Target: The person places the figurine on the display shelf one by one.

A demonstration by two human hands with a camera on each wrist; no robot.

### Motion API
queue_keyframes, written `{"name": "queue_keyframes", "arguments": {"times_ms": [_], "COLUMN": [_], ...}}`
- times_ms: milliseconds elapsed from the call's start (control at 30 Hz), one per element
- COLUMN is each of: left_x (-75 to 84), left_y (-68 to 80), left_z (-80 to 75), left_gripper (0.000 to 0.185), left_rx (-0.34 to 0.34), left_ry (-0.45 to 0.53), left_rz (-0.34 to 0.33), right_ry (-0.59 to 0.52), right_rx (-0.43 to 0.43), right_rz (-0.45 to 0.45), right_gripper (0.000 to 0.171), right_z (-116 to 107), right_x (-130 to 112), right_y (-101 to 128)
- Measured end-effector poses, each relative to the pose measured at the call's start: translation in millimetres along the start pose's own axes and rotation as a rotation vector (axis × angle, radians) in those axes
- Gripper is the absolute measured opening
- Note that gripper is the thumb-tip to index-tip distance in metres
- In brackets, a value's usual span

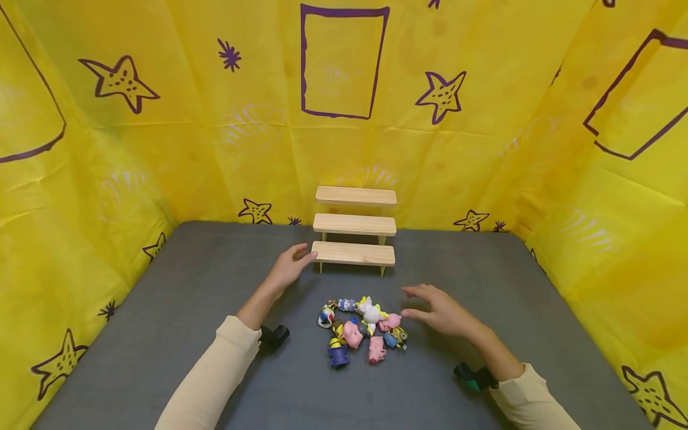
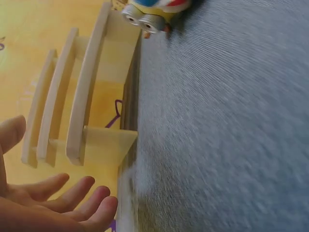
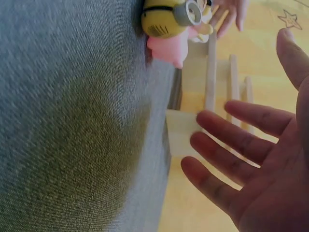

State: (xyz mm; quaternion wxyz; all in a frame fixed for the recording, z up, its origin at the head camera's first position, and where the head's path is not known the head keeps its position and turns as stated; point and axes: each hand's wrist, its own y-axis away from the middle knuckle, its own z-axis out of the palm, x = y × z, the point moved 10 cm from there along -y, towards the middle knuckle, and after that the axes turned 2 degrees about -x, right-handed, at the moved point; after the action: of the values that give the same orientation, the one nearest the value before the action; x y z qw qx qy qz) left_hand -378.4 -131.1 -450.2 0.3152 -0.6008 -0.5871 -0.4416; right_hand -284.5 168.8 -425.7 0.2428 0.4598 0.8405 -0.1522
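Resting its fingertips against the left end of the lowest step, the left hand [image 1: 290, 266] lies open at the three-step wooden stand [image 1: 355, 224], gripping nothing. Its partner, the right hand [image 1: 438, 310], hovers with fingers spread and relaxed just right of a heap of small toy figures [image 1: 362, 328], holding none of them. That heap sits on the grey worktop [image 1: 177, 298] just in front of the stand, between both hands.

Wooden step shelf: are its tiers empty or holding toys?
Empty: all three tiers of the wooden step shelf show bare wood; the toys lie on the mat.
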Motion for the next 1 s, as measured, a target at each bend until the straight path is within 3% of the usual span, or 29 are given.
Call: {"name": "queue_keyframes", "arguments": {"times_ms": [433, 733, 1000], "left_x": [-6.1, -14.2, -15.8], "left_y": [-15.9, -25.0, -29.5], "left_z": [4.0, 8.0, 9.3], "left_gripper": [0.059, 0.05, 0.044], "left_rx": [0.056, 0.093, 0.114], "left_ry": [0.21, 0.228, 0.242], "left_rz": [-0.109, -0.135, -0.118], "right_ry": [-0.035, -0.027, 0.003], "right_rx": [-0.079, -0.166, -0.174], "right_rz": [-0.119, -0.065, -0.037], "right_gripper": [0.026, 0.025, 0.026], "right_z": [15, 31, 36], "right_x": [-13, -9, -9], "right_y": [3, 4, 4]}}
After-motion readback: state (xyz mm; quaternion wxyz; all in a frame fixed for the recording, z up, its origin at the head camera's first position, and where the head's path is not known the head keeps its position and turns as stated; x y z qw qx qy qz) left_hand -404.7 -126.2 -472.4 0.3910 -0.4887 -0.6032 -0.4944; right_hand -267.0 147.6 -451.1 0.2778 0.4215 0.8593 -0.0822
